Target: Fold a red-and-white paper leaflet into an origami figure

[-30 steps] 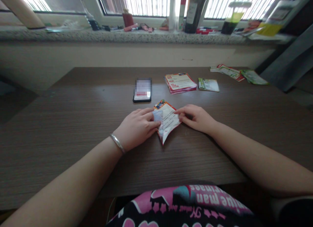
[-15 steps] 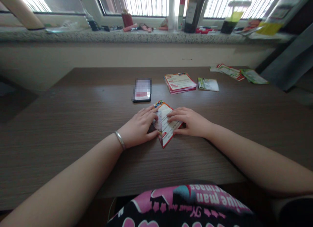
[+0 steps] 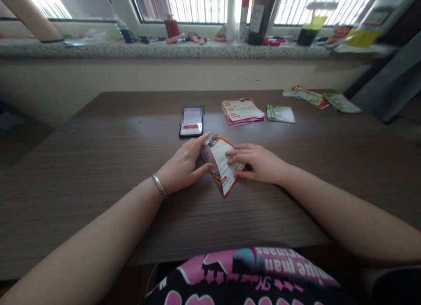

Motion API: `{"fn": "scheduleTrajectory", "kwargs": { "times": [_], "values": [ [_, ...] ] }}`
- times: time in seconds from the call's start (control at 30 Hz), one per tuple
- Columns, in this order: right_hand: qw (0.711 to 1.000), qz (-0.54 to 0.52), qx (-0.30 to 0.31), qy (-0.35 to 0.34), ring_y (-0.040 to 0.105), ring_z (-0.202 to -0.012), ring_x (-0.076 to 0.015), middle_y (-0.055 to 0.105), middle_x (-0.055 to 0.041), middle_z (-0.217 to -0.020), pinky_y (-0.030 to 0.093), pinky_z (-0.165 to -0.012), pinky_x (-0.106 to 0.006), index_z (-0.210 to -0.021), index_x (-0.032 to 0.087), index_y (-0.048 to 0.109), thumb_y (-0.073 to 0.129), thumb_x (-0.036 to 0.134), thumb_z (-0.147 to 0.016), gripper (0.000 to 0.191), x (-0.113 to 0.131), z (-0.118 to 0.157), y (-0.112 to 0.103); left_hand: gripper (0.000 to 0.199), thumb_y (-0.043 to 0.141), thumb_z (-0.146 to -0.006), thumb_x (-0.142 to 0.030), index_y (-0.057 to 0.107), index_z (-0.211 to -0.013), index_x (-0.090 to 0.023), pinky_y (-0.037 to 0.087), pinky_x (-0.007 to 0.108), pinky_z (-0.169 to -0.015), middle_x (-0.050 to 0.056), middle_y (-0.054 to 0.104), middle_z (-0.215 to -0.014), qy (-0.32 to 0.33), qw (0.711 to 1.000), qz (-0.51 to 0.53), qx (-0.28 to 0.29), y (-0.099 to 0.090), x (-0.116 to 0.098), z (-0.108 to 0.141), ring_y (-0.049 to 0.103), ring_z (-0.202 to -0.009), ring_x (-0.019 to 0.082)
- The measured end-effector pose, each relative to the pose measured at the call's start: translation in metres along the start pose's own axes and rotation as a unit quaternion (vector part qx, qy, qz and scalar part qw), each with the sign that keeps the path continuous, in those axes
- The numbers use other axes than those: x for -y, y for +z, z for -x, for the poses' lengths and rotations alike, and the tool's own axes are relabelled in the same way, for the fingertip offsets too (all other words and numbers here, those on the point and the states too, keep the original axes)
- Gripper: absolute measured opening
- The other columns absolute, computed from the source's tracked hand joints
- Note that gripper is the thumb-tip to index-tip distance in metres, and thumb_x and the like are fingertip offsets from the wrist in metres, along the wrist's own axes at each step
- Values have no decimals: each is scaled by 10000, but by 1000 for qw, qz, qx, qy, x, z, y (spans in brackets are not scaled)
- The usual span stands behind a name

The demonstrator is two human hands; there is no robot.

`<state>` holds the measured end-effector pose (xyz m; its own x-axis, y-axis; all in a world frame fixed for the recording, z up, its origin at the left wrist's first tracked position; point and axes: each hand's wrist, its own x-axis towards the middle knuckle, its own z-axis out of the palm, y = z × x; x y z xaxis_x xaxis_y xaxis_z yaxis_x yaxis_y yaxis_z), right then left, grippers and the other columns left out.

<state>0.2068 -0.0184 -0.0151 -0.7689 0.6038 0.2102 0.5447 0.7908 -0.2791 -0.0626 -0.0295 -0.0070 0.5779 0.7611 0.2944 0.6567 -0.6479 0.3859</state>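
A folded printed paper card (image 3: 219, 158) lies on the table before me, white with red and orange edges and one point turned toward me. Its left side is turned over and shows a darker printed strip. My left hand (image 3: 182, 167) rests at the card's left edge, thumb and forefinger spread apart, the thumb tip touching the strip. Stretched fingers of my right hand (image 3: 259, 162) lie flat over the card's right part, with the thumb at its lower right edge. A silvery bracelet (image 3: 159, 186) is on my left wrist.
Behind the card lies a phone (image 3: 191, 126) with a lit screen. Farther back are a stack of printed cards (image 3: 242, 111), a smaller stack (image 3: 280, 114) and loose printed strips (image 3: 311, 96). Bottles and small items line the stone windowsill (image 3: 197, 51).
My left hand has drawn back slightly left and its forefinger has lifted outward, uncovering more of the darker strip. The card's near point has shifted slightly right. My right hand has barely moved.
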Motion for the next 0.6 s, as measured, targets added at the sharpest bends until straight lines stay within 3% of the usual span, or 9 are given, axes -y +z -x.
{"fn": "scheduleTrajectory", "kwargs": {
  "times": [0.13, 0.27, 0.37, 0.6],
  "values": [
    [1000, 2, 1, 19, 494, -1273, -279, 590, -44, -1343, 418, -1036, -498, -1112, 240, 679, 658, 340, -824, 306, -2, 3, -2, 535, 463, -933, -335, 342, -1419, -146, 400, 411, -1044, 100, 582, -1163, -20, 999, 16, -38, -4, 0, -1, 536, -1132, 223],
    [999, -8, 2, 33, 496, -1275, -269, 589, -52, -1344, 412, -1058, -473, -1114, 223, 677, 664, 320, -821, 309, -3, 4, -3, 354, 424, -944, -309, 581, -1218, -149, 454, 394, -937, 90, 633, -1042, -13, 999, -32, 10, -6, -3, -2, 576, -985, 216],
    [999, -14, 2, 48, 501, -1271, -271, 601, -69, -1326, 411, -1063, -464, -1102, 211, 682, 683, 305, -804, 312, 2, 4, -5, 328, 405, -934, -257, 652, -1128, -164, 461, 393, -891, 85, 643, -960, 5, 997, -72, 41, -7, -7, -1, 582, -888, 207],
    [997, -14, 28, 72, 493, -1275, -284, 580, -93, -1348, 393, -1074, -476, -1131, 203, 678, 672, 299, -808, 337, 15, 6, -12, 385, 469, -909, -279, 585, -1276, -307, 431, 439, -958, 74, 560, -1241, 81, 980, -148, 109, -10, -19, 8, 536, -1071, 251]
  ]
}}
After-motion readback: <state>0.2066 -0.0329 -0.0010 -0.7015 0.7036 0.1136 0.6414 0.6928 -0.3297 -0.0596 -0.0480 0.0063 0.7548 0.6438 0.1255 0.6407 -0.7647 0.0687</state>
